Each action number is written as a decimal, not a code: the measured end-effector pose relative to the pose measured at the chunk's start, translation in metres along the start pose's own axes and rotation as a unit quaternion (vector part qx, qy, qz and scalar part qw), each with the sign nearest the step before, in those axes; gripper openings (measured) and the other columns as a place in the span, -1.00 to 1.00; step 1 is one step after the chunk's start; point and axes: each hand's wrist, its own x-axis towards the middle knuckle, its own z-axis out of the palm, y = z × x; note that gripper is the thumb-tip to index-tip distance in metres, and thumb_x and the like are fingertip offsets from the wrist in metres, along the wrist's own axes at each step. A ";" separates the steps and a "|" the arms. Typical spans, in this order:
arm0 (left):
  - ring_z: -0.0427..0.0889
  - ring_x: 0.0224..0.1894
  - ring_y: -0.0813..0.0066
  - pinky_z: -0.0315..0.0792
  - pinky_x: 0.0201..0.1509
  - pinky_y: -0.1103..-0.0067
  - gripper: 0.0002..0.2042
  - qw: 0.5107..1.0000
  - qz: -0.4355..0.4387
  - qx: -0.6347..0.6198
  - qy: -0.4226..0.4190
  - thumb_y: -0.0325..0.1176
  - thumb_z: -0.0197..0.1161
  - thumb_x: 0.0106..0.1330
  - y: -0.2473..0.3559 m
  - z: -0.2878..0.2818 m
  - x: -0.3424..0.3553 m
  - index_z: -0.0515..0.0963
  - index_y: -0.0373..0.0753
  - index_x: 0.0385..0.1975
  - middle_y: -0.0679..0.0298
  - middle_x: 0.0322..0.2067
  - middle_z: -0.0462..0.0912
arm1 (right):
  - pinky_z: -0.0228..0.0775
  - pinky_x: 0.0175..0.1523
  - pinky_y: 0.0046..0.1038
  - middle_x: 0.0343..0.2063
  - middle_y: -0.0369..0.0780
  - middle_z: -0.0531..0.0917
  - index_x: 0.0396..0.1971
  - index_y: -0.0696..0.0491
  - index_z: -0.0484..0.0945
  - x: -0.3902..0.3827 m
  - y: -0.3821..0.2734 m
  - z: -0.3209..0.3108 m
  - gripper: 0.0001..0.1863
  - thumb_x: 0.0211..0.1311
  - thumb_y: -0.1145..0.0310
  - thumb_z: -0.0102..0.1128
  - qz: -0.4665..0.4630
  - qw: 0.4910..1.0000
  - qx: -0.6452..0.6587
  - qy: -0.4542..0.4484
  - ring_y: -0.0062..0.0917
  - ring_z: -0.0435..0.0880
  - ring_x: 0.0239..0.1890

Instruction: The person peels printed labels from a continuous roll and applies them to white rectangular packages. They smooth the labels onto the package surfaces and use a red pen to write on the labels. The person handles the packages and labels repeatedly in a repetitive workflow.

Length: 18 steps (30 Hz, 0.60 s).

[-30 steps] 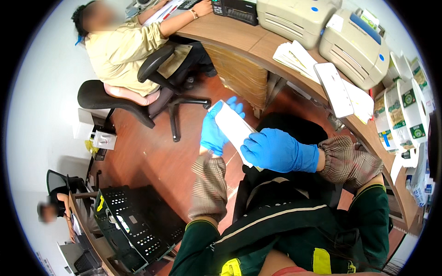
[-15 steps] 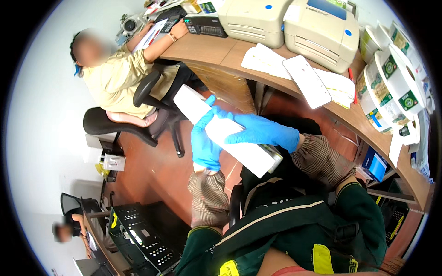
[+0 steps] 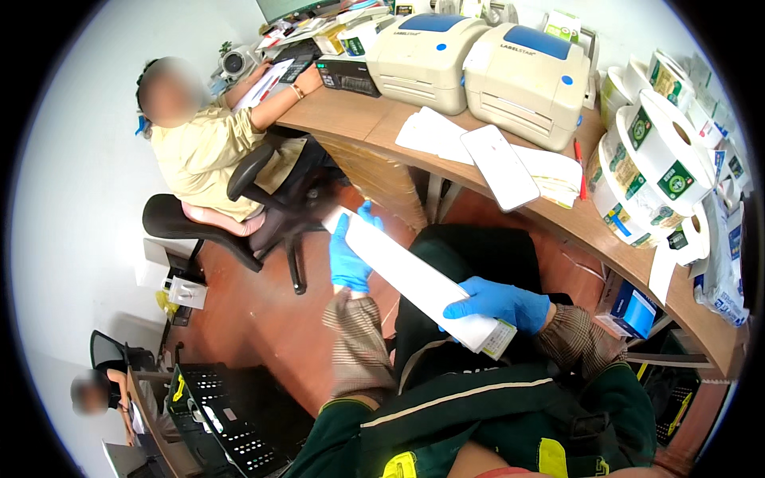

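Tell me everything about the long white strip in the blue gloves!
The long white strip looks like paper, perhaps layered, plain on top, with a green-printed bit at its near end. It slants, off the desk, far end leftward. The left hand holds it near the far end, the right hand near the other.

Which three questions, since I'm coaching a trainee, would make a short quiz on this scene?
1. True or false: the left hand holds the long white strip nearer its far end than the right hand does.
2. What colour are the gloves? A) green B) blue C) white
3. How many beige printers stand on the desk?

Key: 1. True. 2. B. 3. Two.
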 end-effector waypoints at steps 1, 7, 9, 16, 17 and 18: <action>0.56 -0.13 0.30 0.42 0.08 0.35 -0.54 1.000 0.004 0.024 0.002 -0.28 0.09 0.30 0.005 0.002 0.003 0.31 -0.41 0.13 0.18 -0.17 0.59 | 0.45 -0.22 -0.58 -0.34 -0.20 0.65 -0.13 0.21 0.55 -0.009 0.004 -0.004 -0.58 0.15 0.18 0.24 0.016 1.000 -0.007 0.004 -0.59 0.60 -0.36; 0.57 -0.20 0.41 0.45 0.03 0.38 -0.63 0.987 0.070 0.144 -0.014 -0.41 0.03 0.30 0.018 0.061 0.013 0.34 -0.36 0.10 0.21 -0.19 0.58 | 0.44 -0.15 -0.55 -0.32 -0.17 0.65 -0.11 0.22 0.53 -0.024 0.024 -0.017 -0.57 0.14 0.20 0.23 0.031 0.999 0.018 0.004 -0.56 0.60 -0.31; 0.54 -0.23 0.40 0.45 0.00 0.41 -0.56 0.984 0.073 0.157 -0.040 -0.46 0.03 0.27 0.018 0.065 0.013 0.25 -0.35 0.17 0.20 -0.22 0.57 | 0.43 -0.12 -0.54 -0.32 -0.16 0.64 -0.10 0.24 0.52 -0.022 0.028 -0.018 -0.56 0.14 0.20 0.23 0.044 0.998 0.032 -0.008 -0.56 0.60 -0.29; 0.53 -0.32 0.44 0.46 -0.06 0.51 -0.42 0.959 0.108 0.257 -0.055 -0.61 0.04 0.04 -0.030 0.121 -0.007 0.26 -0.35 0.18 0.26 -0.35 0.52 | 0.30 0.14 -0.35 -0.01 0.02 0.50 0.10 0.21 0.35 -0.008 0.037 -0.048 -0.38 0.03 0.26 0.25 -0.148 0.889 -0.413 0.135 -0.18 0.49 0.03; 0.53 -0.33 0.45 0.45 -0.08 0.54 -0.44 0.932 0.125 0.339 -0.042 -0.60 0.06 0.03 -0.043 0.129 -0.012 0.28 -0.38 0.16 0.26 -0.36 0.52 | 0.27 0.17 -0.31 0.06 0.04 0.41 0.14 0.18 0.30 -0.002 0.024 -0.048 -0.34 0.02 0.26 0.27 -0.275 0.776 -0.521 0.225 -0.13 0.43 0.09; 0.52 -0.33 0.47 0.45 -0.10 0.56 -0.45 0.895 0.142 0.423 -0.021 -0.58 0.08 0.02 -0.049 0.132 -0.019 0.30 -0.41 0.13 0.27 -0.38 0.52 | 0.26 0.18 -0.32 0.07 0.00 0.40 0.12 0.15 0.32 -0.004 -0.026 -0.024 -0.38 0.05 0.26 0.28 -0.336 0.819 -0.407 0.227 -0.16 0.42 0.10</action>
